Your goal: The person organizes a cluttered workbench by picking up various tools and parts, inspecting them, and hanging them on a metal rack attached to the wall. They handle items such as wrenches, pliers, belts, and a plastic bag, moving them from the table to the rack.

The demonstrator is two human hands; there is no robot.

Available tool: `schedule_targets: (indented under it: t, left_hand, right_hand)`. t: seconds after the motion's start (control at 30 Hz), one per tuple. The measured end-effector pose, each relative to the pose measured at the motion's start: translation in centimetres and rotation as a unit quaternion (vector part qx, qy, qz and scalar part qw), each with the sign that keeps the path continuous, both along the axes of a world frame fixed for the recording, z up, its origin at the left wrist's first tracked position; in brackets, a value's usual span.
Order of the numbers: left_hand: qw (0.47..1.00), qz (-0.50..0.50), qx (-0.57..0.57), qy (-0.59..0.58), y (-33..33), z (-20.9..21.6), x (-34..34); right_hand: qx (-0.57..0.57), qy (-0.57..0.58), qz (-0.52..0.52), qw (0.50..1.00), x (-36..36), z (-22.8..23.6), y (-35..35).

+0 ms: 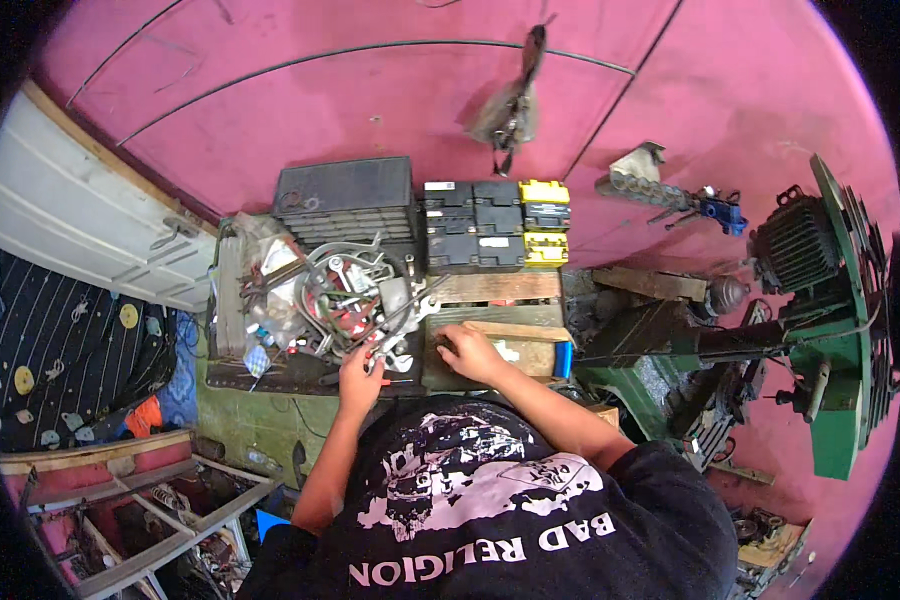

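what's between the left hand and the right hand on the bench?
In the head view, only a short stretch of dark bench edge separates the left hand and right hand, with the tip of a metal wrench just above it.

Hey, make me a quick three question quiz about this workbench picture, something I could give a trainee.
1. True or false: the left hand is at the pile of metal tools.
2. What does the right hand rest on?
A. wooden board
B. green machine
3. What colour is the wall behind the bench?

Key: 1 true; 2 A; 3 pink.
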State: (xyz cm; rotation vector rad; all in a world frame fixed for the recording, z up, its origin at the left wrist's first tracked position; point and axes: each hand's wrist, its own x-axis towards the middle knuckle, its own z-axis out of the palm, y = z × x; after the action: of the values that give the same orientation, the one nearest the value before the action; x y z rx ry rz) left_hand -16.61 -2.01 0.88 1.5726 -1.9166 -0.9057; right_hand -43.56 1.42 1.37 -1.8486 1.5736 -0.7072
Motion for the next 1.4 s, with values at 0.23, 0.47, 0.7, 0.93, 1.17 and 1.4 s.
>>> schedule_targets:
  t: [0.23,0.47,0.7,0.93,1.17,1.4]
  left_hand:
    - [0.987,-0.007,-0.123,-0.099,-4.3,0.8,8.2]
    - [0.984,-0.031,-0.040,-0.171,-7.2,0.4,13.2]
    - [0.972,-0.078,-0.059,-0.216,-8.2,-2.6,16.6]
    - [0.981,-0.098,-0.051,-0.161,-8.3,-4.3,16.9]
    - [0.979,-0.163,0.022,-0.124,-7.4,-3.2,14.9]
    - [0.943,-0.238,0.232,0.006,-6.3,-3.9,11.4]
  right_hand:
    - [0.003,0.102,0.021,0.995,8.2,-2.4,-4.3]
    - [-0.005,0.158,-0.041,0.987,13.4,-3.3,-6.9]
    - [0.000,0.298,-0.055,0.953,14.9,-3.7,-6.5]
    - [-0.028,0.314,-0.078,0.946,14.3,-4.9,-5.4]
    - [-0.109,0.357,-0.051,0.926,12.3,-4.9,-3.9]
    - [-0.147,0.295,-0.073,0.941,11.3,-1.7,-3.4]
